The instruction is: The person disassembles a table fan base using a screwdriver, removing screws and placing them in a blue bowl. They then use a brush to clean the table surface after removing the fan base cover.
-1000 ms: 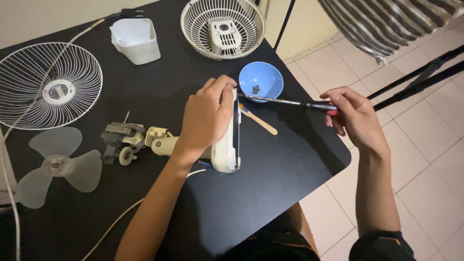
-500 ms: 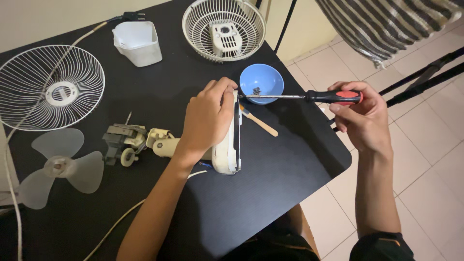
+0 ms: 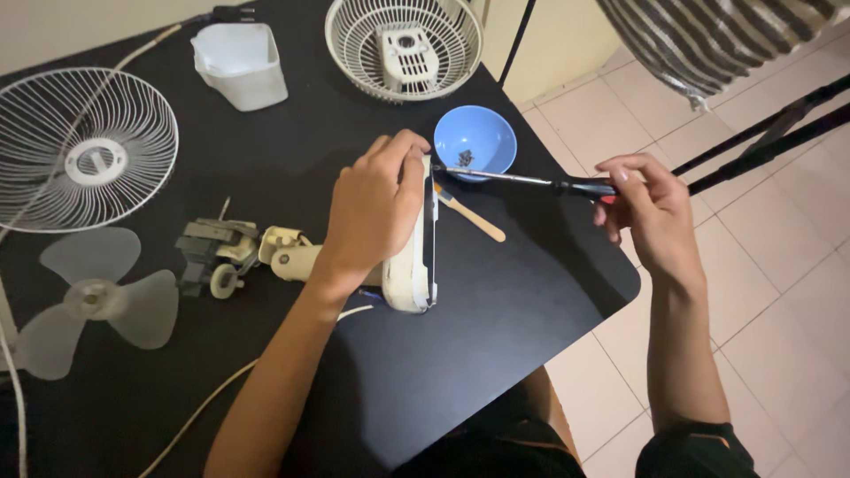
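Left hand [image 3: 376, 208] steadies fan housing [image 3: 416, 265]; right hand [image 3: 651, 208] drives screwdriver [image 3: 531, 181] into it

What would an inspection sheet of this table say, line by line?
Surface: black table, round-cornered, on a tiled floor.
Job's things: cream fan housing on its side; screwdriver, tip at the housing's top edge.
Clutter: blue bowl holding small dark screws; wooden stick; motor; fan blade; front grille; rear grille; white tub.
Hands: left hand grips the housing; right hand holds the screwdriver handle in its fingers.
Cables: white cord running across the table; another at the far left corner.
Surroundings: striped cloth, dark poles, pale wall.
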